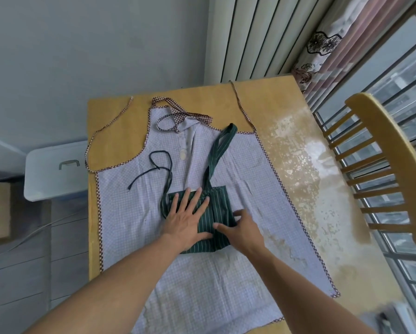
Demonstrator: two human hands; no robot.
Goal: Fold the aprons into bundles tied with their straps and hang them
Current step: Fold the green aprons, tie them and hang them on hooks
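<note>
Okay, I see the left hand (186,219) pressed flat, fingers straight, on the folded green striped apron (215,218), which lies on the spread checked apron (238,174) on the table (110,131); right hand (244,229) pinches its right edge (fingers curled). Risk, I judge: the bundle may spring open when pressure lifts; the loose strap (160,168) could snag.

The left hand (186,216) lies flat over the left part of the green bundle (216,220), hiding the fabric beneath it. The right hand (244,229) covers the bundle's right lower edge, and its fingertips are out of sight. The checked apron (202,273) below the bundle runs off the bottom edge. Right of the bundle, the chair (380,169) is cut by the right edge.
</note>
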